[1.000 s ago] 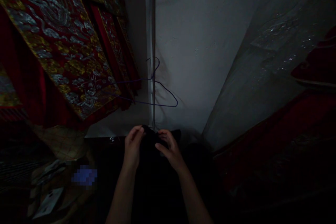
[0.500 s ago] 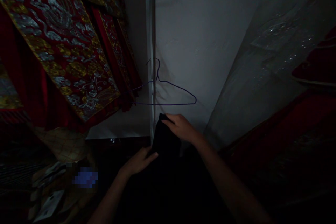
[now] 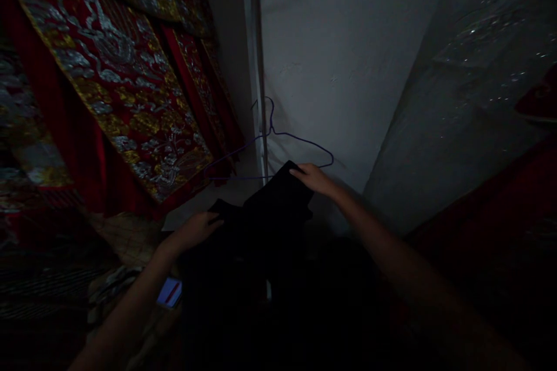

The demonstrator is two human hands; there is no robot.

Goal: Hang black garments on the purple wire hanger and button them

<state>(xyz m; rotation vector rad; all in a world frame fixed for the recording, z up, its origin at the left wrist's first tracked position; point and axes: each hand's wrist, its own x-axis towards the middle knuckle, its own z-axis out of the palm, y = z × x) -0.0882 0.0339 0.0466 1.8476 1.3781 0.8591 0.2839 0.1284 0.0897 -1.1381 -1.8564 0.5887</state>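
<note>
A black garment (image 3: pixel 278 203) is stretched between my two hands, its upper edge spread out and the rest hanging into the dark below. My left hand (image 3: pixel 196 228) grips its top left edge, thumb over the cloth. At the upper right corner, my right hand (image 3: pixel 314 177) pinches the fabric. Just behind the garment is a thin purple wire hanger (image 3: pixel 300 138), hooked at a narrow vertical pole (image 3: pixel 257 58); the cloth covers part of its bottom bar. It is too dark to tell what kind of garment this is.
Red cloth with gold and silver embroidery (image 3: pixel 126 64) hangs at the left. Sparkly clear plastic (image 3: pixel 474 64) covers something at the right, near more red fabric (image 3: pixel 491 185). A pale wall (image 3: pixel 339 29) stands behind. A lit phone screen (image 3: pixel 169 292) shows low on the left.
My hands have moved apart, left hand to the left and up, right hand up and to the right, spreading the black garment's top and raising it against the hanger's lower bar.
</note>
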